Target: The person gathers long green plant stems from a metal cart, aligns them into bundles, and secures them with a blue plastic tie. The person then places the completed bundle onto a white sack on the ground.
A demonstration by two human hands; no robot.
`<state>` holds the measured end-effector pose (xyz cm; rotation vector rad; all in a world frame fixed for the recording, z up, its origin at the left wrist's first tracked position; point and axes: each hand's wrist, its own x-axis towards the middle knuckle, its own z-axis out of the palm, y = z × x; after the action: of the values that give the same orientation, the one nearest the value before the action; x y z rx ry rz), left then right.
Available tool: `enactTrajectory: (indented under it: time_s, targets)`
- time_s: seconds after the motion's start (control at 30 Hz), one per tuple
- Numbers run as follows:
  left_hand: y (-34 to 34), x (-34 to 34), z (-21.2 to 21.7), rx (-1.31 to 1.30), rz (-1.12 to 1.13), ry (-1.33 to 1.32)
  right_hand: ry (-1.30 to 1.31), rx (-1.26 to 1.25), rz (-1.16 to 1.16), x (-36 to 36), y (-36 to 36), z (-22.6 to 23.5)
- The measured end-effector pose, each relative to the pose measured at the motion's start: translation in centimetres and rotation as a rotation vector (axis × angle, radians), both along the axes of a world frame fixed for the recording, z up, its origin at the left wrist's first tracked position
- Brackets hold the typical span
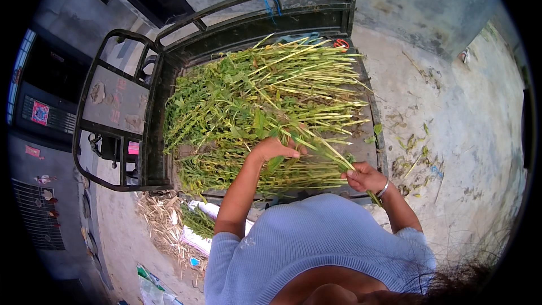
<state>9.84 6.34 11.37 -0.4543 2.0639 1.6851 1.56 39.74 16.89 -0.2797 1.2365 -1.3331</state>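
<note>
In my right hand (367,177) are the bare lower ends of a few green plant stalks (334,156), gripped in closed fingers. They slant up and leftward over the truck bed. My left hand (273,149) is closed around their leafy part, its thumb pointing right and its other fingers partly hidden by leaves. Beneath and beyond both hands lies a wide heap of cut stalks (226,93), leafy tops to the left and pale cut ends to the right. A silver bracelet (384,187) circles my right wrist.
The heap rests in a dark metal truck bed (237,36) with raised rails left and far. A blue string (265,1) hangs on the far rail, and a red-handled tool (341,44) lies below. Dry stalks (161,223) and white sacking (195,240) lie near left; fallen leaves (415,158) lie right.
</note>
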Motion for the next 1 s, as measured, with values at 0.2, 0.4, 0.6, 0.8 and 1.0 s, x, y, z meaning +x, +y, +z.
enactTrajectory:
  time_s: [0.2,0.4,0.6,0.8,1.0]
  targets:
    - [2.6,-1.0,3.9,-0.435,0.04,-0.14,0.078,0.003,-0.015,1.1,0.6,-0.4]
    - [-7.3,-1.0,-6.8,-0.529,0.918,0.023,0.185,0.022,-0.095,2.0,1.2,0.0]
    - [-13.4,2.6,-1.6,0.029,1.357,0.047,0.245,0.06,-0.12,1.6,5.2,0.1]
    - [-7.9,0.9,1.1,0.506,0.84,0.302,0.681,0.04,-0.049,0.5,3.8,-1.7]
    - [-4.1,0.2,0.7,0.741,0.525,0.349,1.399,0.204,-0.018,0.3,2.9,-1.8]
